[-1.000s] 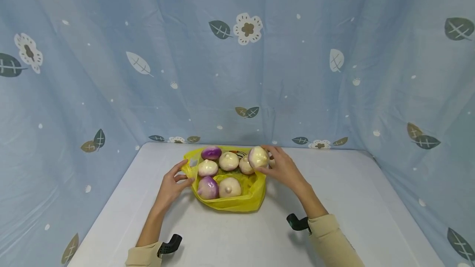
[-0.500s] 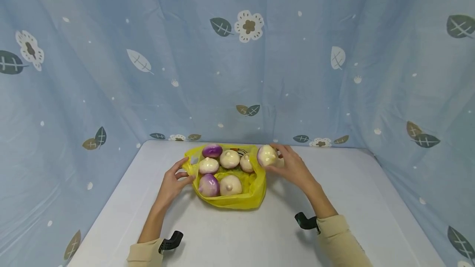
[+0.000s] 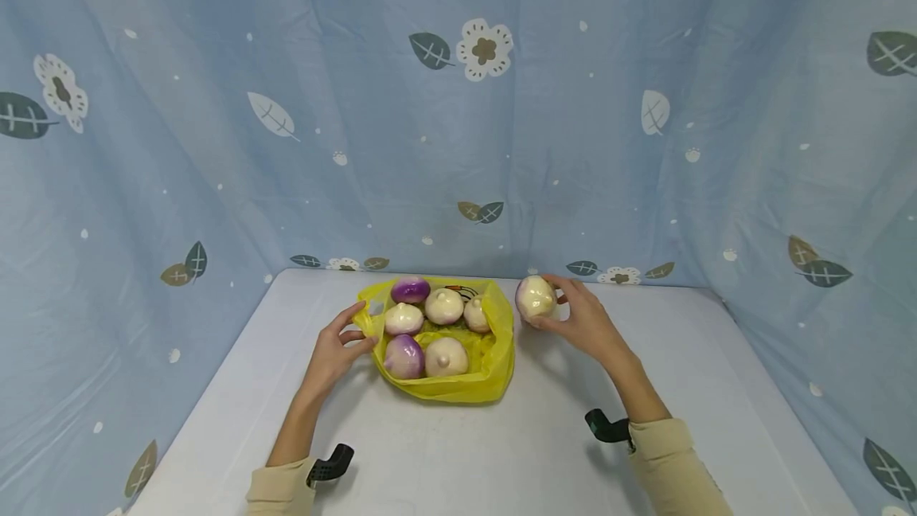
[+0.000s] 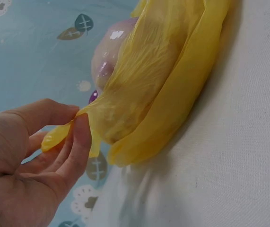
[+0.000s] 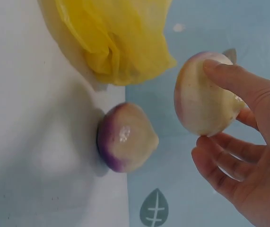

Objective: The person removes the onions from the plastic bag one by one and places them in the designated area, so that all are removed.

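My left hand pinches the left edge of a yellow plastic bag between thumb and finger; the left wrist view shows the thin plastic pulled toward the fingertips. Several glossy white-and-purple turnips lie inside the bag's wide mouth. To the right of the bag, my right hand grips one turnip with thumb and fingers. In the right wrist view this held turnip is off the table. A second turnip stands on the table below it, hidden in the head view.
The white table meets a blue patterned curtain at the back and both sides. Black camera mounts stick out from both wrists.
My right hand has carried its turnip from above the bag's right edge to the right, outside the bag. The left hand stays at the bag's left edge.
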The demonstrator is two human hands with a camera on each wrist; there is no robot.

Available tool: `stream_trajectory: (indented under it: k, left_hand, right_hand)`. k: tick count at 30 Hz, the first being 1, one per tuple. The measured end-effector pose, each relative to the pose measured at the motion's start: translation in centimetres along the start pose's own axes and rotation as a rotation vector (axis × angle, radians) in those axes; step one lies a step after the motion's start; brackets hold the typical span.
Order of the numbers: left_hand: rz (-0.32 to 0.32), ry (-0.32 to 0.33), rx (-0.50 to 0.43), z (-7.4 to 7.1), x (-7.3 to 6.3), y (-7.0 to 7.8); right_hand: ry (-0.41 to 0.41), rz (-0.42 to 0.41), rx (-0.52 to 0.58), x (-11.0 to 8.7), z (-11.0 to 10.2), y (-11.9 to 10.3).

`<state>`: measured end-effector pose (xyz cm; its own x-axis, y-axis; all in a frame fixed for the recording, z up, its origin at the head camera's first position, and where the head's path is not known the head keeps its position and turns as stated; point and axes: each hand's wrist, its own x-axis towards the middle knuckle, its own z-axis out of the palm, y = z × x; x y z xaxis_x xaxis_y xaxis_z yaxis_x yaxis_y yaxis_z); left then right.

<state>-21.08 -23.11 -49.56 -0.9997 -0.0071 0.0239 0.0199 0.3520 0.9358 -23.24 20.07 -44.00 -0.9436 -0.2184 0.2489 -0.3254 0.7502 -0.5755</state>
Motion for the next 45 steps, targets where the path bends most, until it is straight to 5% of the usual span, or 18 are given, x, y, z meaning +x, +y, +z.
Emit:
stream_trajectory:
  k: [14, 36, 45]
  left_hand:
    - [0.021, -0.011, -0.022, 0.0, -0.1, 0.2]
    - [0.019, -0.011, -0.023, -0.2, -0.1, 0.0]
    - [-0.017, -0.026, -0.033, -0.2, -1.1, 2.5]
  right_hand:
    - [0.049, -0.016, -0.026, -0.3, -1.2, 2.9]
    - [0.036, 0.073, -0.073, -1.5, -2.0, 7.0]
    - [0.002, 0.091, -0.110, -1.8, -2.1, 7.9]
